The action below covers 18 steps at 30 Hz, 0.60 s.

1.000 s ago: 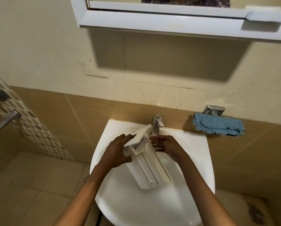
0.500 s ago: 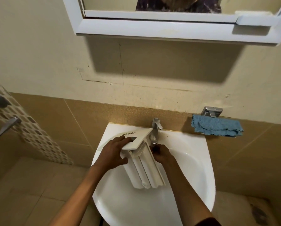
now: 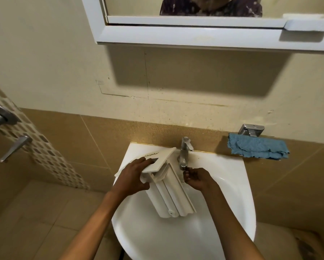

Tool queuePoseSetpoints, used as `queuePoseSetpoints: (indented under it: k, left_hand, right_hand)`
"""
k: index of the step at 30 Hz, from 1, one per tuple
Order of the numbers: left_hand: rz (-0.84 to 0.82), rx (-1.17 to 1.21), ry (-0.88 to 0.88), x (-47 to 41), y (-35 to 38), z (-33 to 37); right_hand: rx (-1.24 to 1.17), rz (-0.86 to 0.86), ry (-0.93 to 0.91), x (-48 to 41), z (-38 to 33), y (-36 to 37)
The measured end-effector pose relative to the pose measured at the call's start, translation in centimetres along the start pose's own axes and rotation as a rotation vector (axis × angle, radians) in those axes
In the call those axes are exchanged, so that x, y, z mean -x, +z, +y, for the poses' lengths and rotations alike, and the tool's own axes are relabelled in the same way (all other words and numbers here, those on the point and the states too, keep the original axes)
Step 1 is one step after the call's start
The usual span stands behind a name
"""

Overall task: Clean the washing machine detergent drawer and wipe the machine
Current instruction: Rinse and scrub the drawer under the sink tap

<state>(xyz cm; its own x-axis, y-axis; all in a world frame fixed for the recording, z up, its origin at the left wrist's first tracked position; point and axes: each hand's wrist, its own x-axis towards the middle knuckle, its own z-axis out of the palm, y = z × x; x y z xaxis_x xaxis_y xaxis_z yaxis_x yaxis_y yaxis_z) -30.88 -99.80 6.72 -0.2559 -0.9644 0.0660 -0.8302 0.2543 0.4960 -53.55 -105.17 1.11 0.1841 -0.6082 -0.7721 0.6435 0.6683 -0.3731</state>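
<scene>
The white detergent drawer (image 3: 171, 194) lies tilted over the white sink (image 3: 228, 186), its front panel up towards the wall. My left hand (image 3: 133, 177) grips the drawer at its front panel, fingers over the panel and thumb under it. My right hand (image 3: 196, 178) is just under the spout of the chrome tap (image 3: 184, 152), fingers curled, beside the drawer's right edge. Whether it holds anything is hidden. A blue cloth (image 3: 257, 148) hangs on the wall ledge to the right of the sink.
A white mirror cabinet (image 3: 204, 36) juts out above the sink. A chrome holder (image 3: 251, 130) sits above the cloth. Shower valve handles (image 3: 9, 134) stick out from the tiled wall at left. Beige floor tiles lie below.
The drawer shifted left and its panel tilted flatter. My right hand moved from the drawer's side to under the tap spout. The view tipped upward a little.
</scene>
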Motion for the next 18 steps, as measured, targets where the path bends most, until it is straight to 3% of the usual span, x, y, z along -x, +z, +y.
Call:
queuePoseSetpoints:
  k: [4,6,9,14,18]
  left_hand:
    - [-0.015,0.001,0.022,-0.4,0.0,0.3]
    - [-0.032,-0.010,0.036,-0.6,0.0,0.2]
    - [-0.046,-0.038,0.084,-1.1,-0.2,-0.2]
    - [-0.079,-0.002,0.101,-1.8,-0.2,-0.9]
    - [-0.069,0.046,0.094,-2.1,0.0,-2.1]
  right_hand:
    - [-0.023,-0.105,-0.006,2.0,-0.2,0.1]
    - [0.083,-0.156,-0.031,3.4,-0.6,0.5]
    - [0.411,-0.160,-0.177,5.1,-0.7,2.1]
    - [1.007,-0.005,-0.463,4.7,0.4,3.1]
    - [1.346,0.120,-0.440,3.0,1.6,-0.2]
